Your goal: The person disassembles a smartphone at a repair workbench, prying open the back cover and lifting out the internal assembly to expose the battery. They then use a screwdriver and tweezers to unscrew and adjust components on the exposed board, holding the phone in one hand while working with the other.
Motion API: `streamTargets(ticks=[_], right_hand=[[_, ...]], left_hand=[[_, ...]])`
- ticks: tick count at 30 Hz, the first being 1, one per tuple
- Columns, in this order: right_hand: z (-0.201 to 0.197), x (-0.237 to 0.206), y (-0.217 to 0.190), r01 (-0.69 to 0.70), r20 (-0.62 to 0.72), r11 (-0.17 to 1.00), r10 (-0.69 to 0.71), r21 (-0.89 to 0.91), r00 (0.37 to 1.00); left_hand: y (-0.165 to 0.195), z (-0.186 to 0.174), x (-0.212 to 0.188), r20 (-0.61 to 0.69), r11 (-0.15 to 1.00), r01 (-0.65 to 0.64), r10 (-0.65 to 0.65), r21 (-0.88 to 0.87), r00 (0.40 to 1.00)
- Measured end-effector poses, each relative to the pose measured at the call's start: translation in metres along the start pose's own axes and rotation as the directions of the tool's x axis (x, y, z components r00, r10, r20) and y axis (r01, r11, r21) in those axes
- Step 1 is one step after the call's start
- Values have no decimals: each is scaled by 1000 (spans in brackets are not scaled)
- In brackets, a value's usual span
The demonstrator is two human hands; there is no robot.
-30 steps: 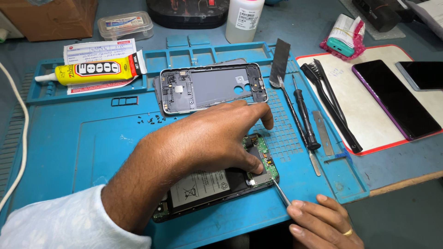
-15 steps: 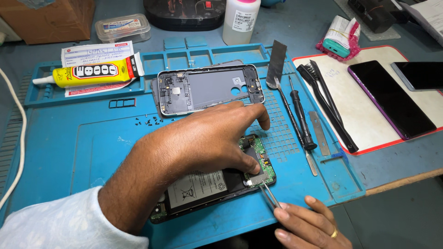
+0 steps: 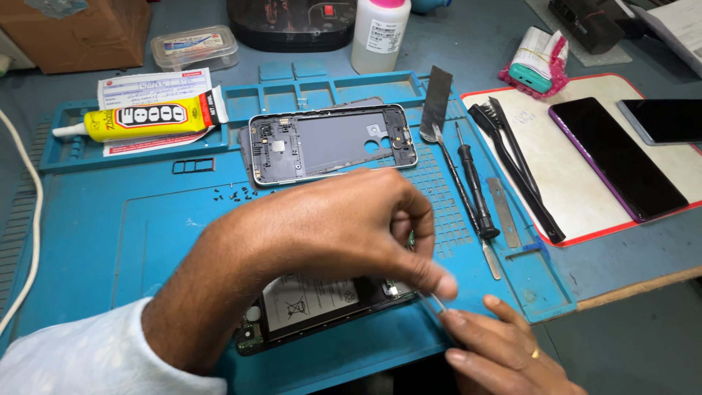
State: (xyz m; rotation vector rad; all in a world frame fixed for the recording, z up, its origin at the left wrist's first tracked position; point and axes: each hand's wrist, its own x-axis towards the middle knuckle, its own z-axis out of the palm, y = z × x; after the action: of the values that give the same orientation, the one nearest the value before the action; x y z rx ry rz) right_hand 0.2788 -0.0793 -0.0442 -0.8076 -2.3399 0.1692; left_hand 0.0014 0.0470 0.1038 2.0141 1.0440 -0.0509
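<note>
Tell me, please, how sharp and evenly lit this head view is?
Head view: even, soft light, only faint shadows; left hand close and slightly soft; blue mat and back cover crisp; mild sheen on dark phone screen; right hand cut by the frame edge.

The left hand [image 3: 344, 227] reaches in from the lower left, palm down, fingers curled and thumb pressed downward. The right hand [image 3: 504, 355] sits at the bottom edge, fingers pinched together just beside the left thumb.
</note>
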Motion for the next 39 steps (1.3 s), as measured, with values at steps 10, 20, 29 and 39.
streamTargets(ticks=[10,20,29,39], right_hand=[[-43,42,-10,-529,-509,822,555,212,658],[-84,120,23,-713,-191,680,687,-169,701],[-75,131,33,-300,148,858,389,-417,909],[-86,132,56,-131,197,954,188,-268,962]], left_hand=[[-5,7,1,-7,963,-243,244,-113,970],[12,1,-12,-4,993,-105,106,56,994],[18,-14,-19,-35,961,207,-204,184,978],[6,-11,-18,-135,962,170,-143,216,981]])
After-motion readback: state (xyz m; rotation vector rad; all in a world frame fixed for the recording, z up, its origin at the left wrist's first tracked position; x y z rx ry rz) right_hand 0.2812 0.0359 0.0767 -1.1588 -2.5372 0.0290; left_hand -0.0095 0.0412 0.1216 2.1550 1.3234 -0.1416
